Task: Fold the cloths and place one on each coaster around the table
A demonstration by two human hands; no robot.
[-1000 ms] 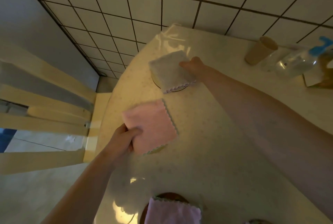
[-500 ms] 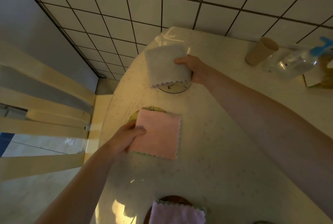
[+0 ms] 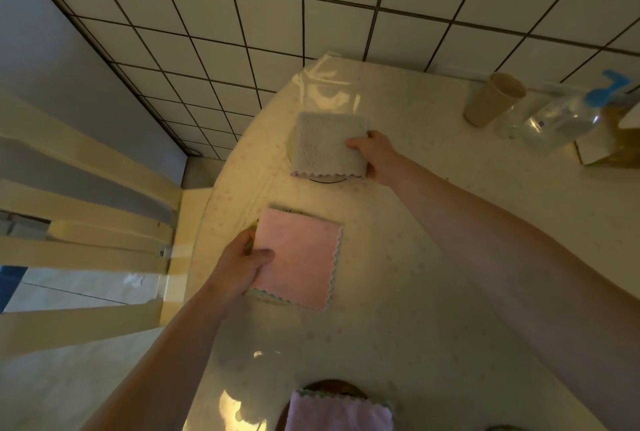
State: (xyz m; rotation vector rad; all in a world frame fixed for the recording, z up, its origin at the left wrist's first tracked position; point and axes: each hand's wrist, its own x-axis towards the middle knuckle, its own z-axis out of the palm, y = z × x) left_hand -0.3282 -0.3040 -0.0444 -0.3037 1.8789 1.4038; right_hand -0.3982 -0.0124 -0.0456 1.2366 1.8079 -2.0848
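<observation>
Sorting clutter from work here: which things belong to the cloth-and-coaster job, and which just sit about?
Job: grey cloth in right hand; pink cloth in left hand; lilac cloth; coasters beneath.
Lying about: cup, spray bottle, chair.

Both arms outstretched, L hand [image 3: 242, 262] & R hand [image 3: 375, 156] pinched, thumbs on top

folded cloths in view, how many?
3: grey cloth in right hand, pink cloth in left hand, lilac cloth at bottom edge. More may lie outside the frame.
</observation>
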